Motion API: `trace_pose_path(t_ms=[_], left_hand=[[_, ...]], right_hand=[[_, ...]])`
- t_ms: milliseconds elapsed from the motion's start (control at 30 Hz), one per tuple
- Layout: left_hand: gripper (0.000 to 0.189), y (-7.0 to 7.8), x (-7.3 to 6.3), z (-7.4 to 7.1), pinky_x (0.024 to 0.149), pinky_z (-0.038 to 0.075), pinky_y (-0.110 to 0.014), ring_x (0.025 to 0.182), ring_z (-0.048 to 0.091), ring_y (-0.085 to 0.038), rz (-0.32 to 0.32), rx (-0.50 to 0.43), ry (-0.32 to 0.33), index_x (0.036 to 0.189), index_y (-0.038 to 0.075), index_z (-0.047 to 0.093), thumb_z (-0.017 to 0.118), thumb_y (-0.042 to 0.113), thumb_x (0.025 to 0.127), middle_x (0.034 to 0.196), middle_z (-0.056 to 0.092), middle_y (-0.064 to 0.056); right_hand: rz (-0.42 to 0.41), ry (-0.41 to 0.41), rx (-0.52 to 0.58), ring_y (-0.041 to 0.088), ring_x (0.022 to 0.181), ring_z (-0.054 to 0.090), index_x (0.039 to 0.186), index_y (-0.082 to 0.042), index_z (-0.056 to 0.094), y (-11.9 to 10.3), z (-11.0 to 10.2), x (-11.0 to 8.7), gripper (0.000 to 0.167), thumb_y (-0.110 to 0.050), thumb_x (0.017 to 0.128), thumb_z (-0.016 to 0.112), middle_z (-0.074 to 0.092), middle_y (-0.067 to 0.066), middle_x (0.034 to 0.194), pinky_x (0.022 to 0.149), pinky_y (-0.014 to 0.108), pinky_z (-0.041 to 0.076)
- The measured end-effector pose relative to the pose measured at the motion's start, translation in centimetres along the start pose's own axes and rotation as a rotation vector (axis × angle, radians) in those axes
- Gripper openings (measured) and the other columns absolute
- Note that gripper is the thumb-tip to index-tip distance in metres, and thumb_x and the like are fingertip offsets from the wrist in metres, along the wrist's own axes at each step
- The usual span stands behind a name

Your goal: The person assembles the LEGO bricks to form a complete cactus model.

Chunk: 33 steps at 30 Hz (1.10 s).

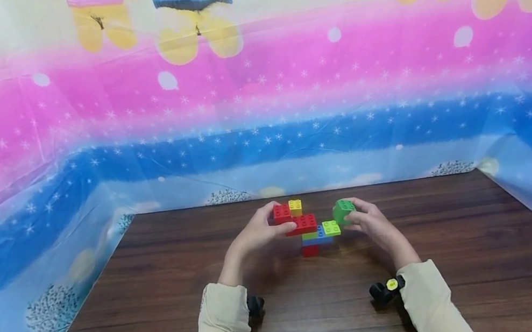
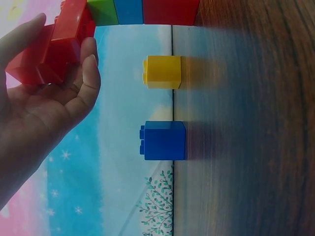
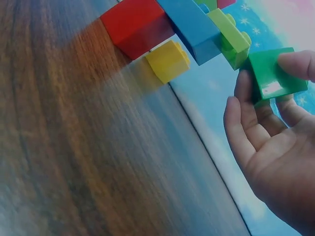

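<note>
A stacked brick build stands on the table, with a red brick (image 1: 310, 251) at its foot, a blue brick (image 1: 317, 240) across it and a lime brick (image 1: 331, 228) on the right end. Higher up on the left, a long red brick (image 1: 305, 223) carries another red brick (image 1: 282, 213). My left hand (image 1: 258, 234) grips these upper red bricks between thumb and fingers. The right hand (image 1: 369, 221) pinches a green brick (image 3: 275, 76), slightly tilted, just right of and above the lime brick. Whether green and lime touch, I cannot tell.
Behind the build stands a yellow brick (image 2: 165, 72). A blue brick (image 2: 165, 141) stands beside it in the left wrist view, hidden in the head view. The dark wooden table (image 1: 164, 306) ends against a patterned cloth (image 1: 263, 139).
</note>
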<state>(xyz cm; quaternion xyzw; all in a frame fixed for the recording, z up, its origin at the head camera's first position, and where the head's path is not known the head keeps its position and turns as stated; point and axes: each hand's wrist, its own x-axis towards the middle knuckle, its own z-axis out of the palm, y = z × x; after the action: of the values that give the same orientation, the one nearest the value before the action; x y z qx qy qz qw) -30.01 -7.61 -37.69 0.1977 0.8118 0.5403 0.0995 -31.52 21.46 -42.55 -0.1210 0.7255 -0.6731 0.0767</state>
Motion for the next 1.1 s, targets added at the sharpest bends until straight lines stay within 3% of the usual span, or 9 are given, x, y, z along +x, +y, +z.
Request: trace_pose_path(t_ms=[167, 467, 700, 900, 1100], left_hand=[[0.034, 0.04, -0.03, -0.07, 0.092, 0.053, -0.039, 0.104, 0.059, -0.021, 0.002, 0.009, -0.002, 0.116, 0.012, 0.054, 0.07, 0.023, 0.088, 0.112, 0.062, -0.007], [0.041, -0.08, 0.14, -0.16, 0.094, 0.053, -0.043, 0.106, 0.058, -0.022, -0.01, 0.0, -0.009, 0.12, 0.01, 0.052, 0.071, 0.025, 0.087, 0.116, 0.061, -0.009], [0.039, -0.13, 0.24, -0.22, 0.092, 0.053, -0.038, 0.104, 0.06, -0.021, 0.0, 0.019, -0.01, 0.118, 0.008, 0.052, 0.07, 0.025, 0.088, 0.113, 0.063, -0.01], [0.038, 0.07, 0.24, -0.31, 0.092, 0.053, -0.039, 0.105, 0.059, -0.022, 0.007, 0.03, -0.009, 0.117, 0.009, 0.053, 0.07, 0.026, 0.088, 0.114, 0.062, -0.01], [0.039, 0.04, 0.33, -0.4, 0.094, 0.053, -0.041, 0.108, 0.058, -0.023, 0.01, 0.039, -0.008, 0.118, 0.009, 0.053, 0.07, 0.026, 0.088, 0.116, 0.062, -0.01]], right_hand=[[-0.018, -0.049, 0.062, 0.003, 0.101, 0.063, 0.143, 0.009, 0.031, -0.12, -0.2, -0.05, 0.055, -0.005, 0.093, 0.048, 0.06, -0.01, 0.113, 0.093, 0.026, 0.053], [-0.024, -0.127, 0.071, 0.004, 0.103, 0.064, 0.142, 0.008, 0.031, 0.04, -0.39, -0.08, 0.055, -0.006, 0.093, 0.05, 0.061, -0.009, 0.114, 0.095, 0.028, 0.053], [-0.028, -0.16, 0.055, 0.005, 0.105, 0.064, 0.143, 0.01, 0.03, 0.03, -0.57, -0.21, 0.058, -0.006, 0.092, 0.053, 0.061, -0.01, 0.118, 0.096, 0.03, 0.053], [-0.031, -0.172, 0.013, 0.004, 0.104, 0.064, 0.143, 0.009, 0.031, -0.2, -0.71, -0.31, 0.059, -0.007, 0.091, 0.055, 0.06, -0.01, 0.118, 0.094, 0.028, 0.054], [-0.023, -0.159, -0.096, 0.005, 0.1, 0.064, 0.141, 0.007, 0.038, -0.66, -0.71, -0.29, 0.058, -0.01, 0.091, 0.06, 0.061, -0.006, 0.113, 0.091, 0.029, 0.055]])
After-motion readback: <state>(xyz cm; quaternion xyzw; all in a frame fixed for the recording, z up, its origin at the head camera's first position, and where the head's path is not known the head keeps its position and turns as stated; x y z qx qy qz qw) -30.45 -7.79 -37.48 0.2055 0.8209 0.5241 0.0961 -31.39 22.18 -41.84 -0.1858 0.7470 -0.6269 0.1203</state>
